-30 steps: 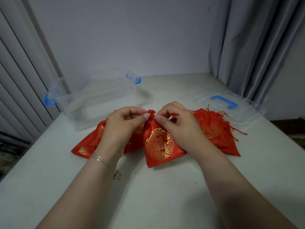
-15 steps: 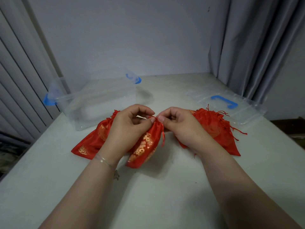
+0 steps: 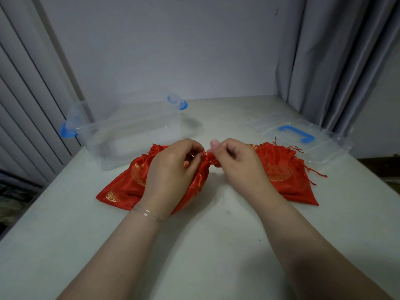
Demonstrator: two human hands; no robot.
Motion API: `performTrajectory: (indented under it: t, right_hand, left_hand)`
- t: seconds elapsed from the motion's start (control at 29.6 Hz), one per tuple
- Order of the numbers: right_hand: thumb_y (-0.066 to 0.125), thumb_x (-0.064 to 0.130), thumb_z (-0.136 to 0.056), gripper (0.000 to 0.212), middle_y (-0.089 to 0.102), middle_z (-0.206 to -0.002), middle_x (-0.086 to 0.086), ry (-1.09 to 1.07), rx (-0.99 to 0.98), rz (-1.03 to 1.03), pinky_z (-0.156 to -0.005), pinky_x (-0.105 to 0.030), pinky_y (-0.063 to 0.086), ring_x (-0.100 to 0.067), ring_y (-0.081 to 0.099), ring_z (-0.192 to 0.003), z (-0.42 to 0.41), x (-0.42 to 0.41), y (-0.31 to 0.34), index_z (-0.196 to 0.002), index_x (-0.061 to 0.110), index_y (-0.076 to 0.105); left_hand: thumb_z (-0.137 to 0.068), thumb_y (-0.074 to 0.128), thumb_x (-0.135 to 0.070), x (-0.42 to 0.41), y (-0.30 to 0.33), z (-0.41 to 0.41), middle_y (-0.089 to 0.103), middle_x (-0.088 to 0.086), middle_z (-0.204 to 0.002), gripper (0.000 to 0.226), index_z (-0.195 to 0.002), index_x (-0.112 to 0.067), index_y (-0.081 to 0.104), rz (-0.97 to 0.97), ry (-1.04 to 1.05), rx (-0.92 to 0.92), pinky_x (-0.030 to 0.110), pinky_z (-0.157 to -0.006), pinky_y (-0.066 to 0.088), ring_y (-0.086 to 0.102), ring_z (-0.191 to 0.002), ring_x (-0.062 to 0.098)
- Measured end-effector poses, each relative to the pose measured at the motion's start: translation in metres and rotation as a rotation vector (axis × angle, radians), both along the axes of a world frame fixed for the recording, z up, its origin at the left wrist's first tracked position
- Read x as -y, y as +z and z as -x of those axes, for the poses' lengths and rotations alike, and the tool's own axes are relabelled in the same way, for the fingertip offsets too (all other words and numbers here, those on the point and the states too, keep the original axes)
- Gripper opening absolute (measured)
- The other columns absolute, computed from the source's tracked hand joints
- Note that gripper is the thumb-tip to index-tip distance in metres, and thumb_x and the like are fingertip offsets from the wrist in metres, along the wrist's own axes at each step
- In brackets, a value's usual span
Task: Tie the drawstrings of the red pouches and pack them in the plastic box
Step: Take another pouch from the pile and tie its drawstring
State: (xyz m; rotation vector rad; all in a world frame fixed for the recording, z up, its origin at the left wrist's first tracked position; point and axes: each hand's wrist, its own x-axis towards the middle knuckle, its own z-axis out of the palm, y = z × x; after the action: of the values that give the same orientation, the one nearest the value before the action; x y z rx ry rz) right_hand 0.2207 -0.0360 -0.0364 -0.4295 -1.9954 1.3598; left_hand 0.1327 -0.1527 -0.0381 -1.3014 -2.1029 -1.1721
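A red pouch with gold print (image 3: 200, 178) is bunched up at the table's middle. My left hand (image 3: 173, 169) grips its gathered neck from the left. My right hand (image 3: 236, 161) pinches the neck's drawstring end from the right, thumb raised; the string itself is hidden by my fingers. More red pouches lie flat on the table: one pile to the left (image 3: 127, 185), another to the right (image 3: 283, 172) with loose red drawstrings trailing right. The clear plastic box (image 3: 129, 135) with blue latches stands open behind the left pile.
The box's clear lid (image 3: 303, 137) with a blue handle lies flat at the right, near the table's right edge. A wall closes the table's back. Grey curtains hang at the right, slatted panels at the left.
The held pouch went from lying flat with its gold print up to bunched and turned leftward under my left hand. Both hands shifted up slightly and my right thumb lifted.
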Motion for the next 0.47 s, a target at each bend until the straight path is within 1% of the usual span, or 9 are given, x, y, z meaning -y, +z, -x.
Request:
performTrajectory:
  t: [0.03,0.07,0.1,0.17,0.24,0.3,0.34,0.41,0.47]
  right_hand:
    - [0.059,0.030,-0.091,0.029,0.068,-0.075,-0.013,0.009,0.009,0.074,-0.077,-0.038,0.052,-0.023,0.063,-0.072,-0.001,-0.001,0.002,-0.075,0.007,0.066]
    - [0.060,0.028,-0.090,0.028,0.067,-0.073,-0.013,0.033,0.025,0.145,-0.076,-0.037,0.053,-0.020,0.062,-0.068,-0.002,-0.003,0.004,-0.077,0.004,0.066]
    - [0.062,0.024,-0.090,0.022,0.066,-0.073,-0.010,0.076,0.045,0.212,-0.074,-0.034,0.054,-0.014,0.062,-0.069,-0.003,-0.005,0.004,-0.082,0.004,0.066]
    - [0.062,0.014,-0.090,0.009,0.067,-0.082,-0.007,0.189,0.095,0.301,-0.072,-0.023,0.053,-0.010,0.063,-0.077,-0.004,-0.009,0.003,-0.095,0.011,0.069]
    - [0.060,0.008,-0.090,0.017,0.067,-0.086,-0.006,0.268,0.133,0.296,-0.072,-0.017,0.052,-0.010,0.062,-0.081,-0.004,-0.013,0.001,-0.101,0.017,0.070]
    - [0.058,0.004,-0.090,0.020,0.068,-0.082,-0.003,0.281,0.154,0.263,-0.068,-0.013,0.050,-0.007,0.061,-0.076,-0.006,-0.014,0.002,-0.102,0.014,0.071]
    - [0.058,0.002,-0.089,0.020,0.069,-0.081,-0.004,0.275,0.159,0.249,-0.070,-0.014,0.050,-0.007,0.060,-0.074,-0.007,-0.014,0.003,-0.102,0.011,0.071]
    - [0.060,0.002,-0.087,0.017,0.069,-0.081,-0.008,0.244,0.169,0.209,-0.074,-0.018,0.050,-0.009,0.061,-0.073,-0.007,-0.015,0.003,-0.098,0.009,0.072]
    - [0.062,0.003,-0.086,0.013,0.069,-0.076,-0.005,0.208,0.179,0.144,-0.070,-0.015,0.048,-0.003,0.060,-0.068,-0.008,-0.016,0.004,-0.089,0.011,0.072]
  left_hand:
    - [-0.085,0.066,-0.013,0.001,0.000,0.000,0.067,-0.009,-0.082,0.006,-0.089,-0.018,0.066,-0.006,-0.010,-0.055,0.027,-0.069,0.047,0.060,-0.075,0.006]
    - [-0.086,0.066,-0.012,0.001,-0.001,0.000,0.067,-0.007,-0.083,0.005,-0.089,-0.017,0.067,-0.011,-0.018,-0.099,0.027,-0.068,0.047,0.060,-0.075,0.008]
    - [-0.086,0.066,-0.012,0.001,-0.001,0.000,0.067,-0.006,-0.083,0.005,-0.089,-0.016,0.068,-0.017,-0.024,-0.131,0.028,-0.067,0.047,0.060,-0.075,0.009]
    - [-0.086,0.067,-0.012,0.001,-0.003,0.001,0.067,-0.004,-0.083,0.005,-0.089,-0.014,0.070,-0.021,-0.034,-0.182,0.029,-0.064,0.047,0.061,-0.074,0.012]
    - [-0.086,0.068,-0.012,0.001,-0.006,0.003,0.067,-0.001,-0.081,0.005,-0.088,-0.013,0.072,-0.006,-0.025,-0.249,0.032,-0.061,0.047,0.062,-0.072,0.016]
    - [-0.086,0.067,-0.013,0.000,-0.008,0.003,0.067,0.000,-0.079,0.006,-0.088,-0.013,0.072,0.006,-0.010,-0.301,0.034,-0.059,0.048,0.062,-0.070,0.018]
    - [-0.086,0.066,-0.013,-0.001,-0.008,0.003,0.067,0.000,-0.078,0.007,-0.088,-0.014,0.073,0.009,0.001,-0.320,0.035,-0.057,0.048,0.062,-0.069,0.019]
    - [-0.086,0.066,-0.015,-0.001,-0.009,0.000,0.068,-0.001,-0.077,0.007,-0.087,-0.016,0.073,0.024,0.048,-0.363,0.035,-0.053,0.048,0.063,-0.068,0.020]
    - [-0.085,0.067,-0.017,-0.002,-0.009,-0.003,0.069,-0.002,-0.076,0.007,-0.086,-0.018,0.073,0.044,0.088,-0.398,0.034,-0.049,0.048,0.064,-0.066,0.020]
